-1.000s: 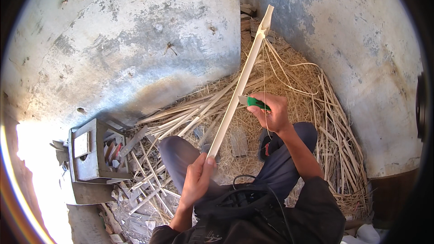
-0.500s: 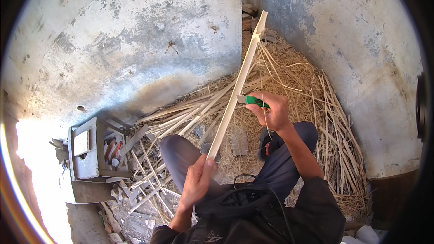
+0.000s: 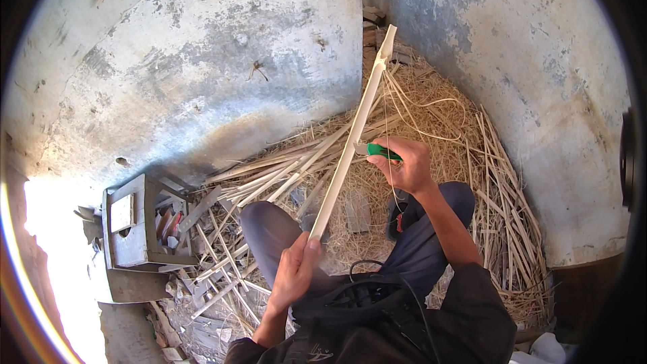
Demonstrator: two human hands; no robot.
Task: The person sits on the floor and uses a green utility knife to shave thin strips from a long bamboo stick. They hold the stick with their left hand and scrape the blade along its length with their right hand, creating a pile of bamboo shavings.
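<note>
My left hand [image 3: 295, 267] is closed around the lower end of a long, pale split bamboo strip [image 3: 346, 155]. The strip slants up and away to the right, with a thicker node near its far end. Thin curled shavings [image 3: 412, 104] hang from that node. In my right hand [image 3: 411, 165] is a green-handled knife [image 3: 383, 152], gripped with its short blade pointing left. The blade meets or nearly meets the right edge of the strip at about its middle; actual contact cannot be made out.
Fine shavings [image 3: 438, 118] heap up ahead against the walls. Split bamboo lengths [image 3: 505, 229] lie to the right, more [image 3: 269, 175] to the left. A worn wooden box [image 3: 131, 229] with tools inside stands at left. Worn walls [image 3: 269, 47] enclose the corner. My bent knees frame the work.
The bamboo strip has slid slightly down toward me, its far end now lower. The shavings hang a little differently. My right hand with the knife stays almost in place.
</note>
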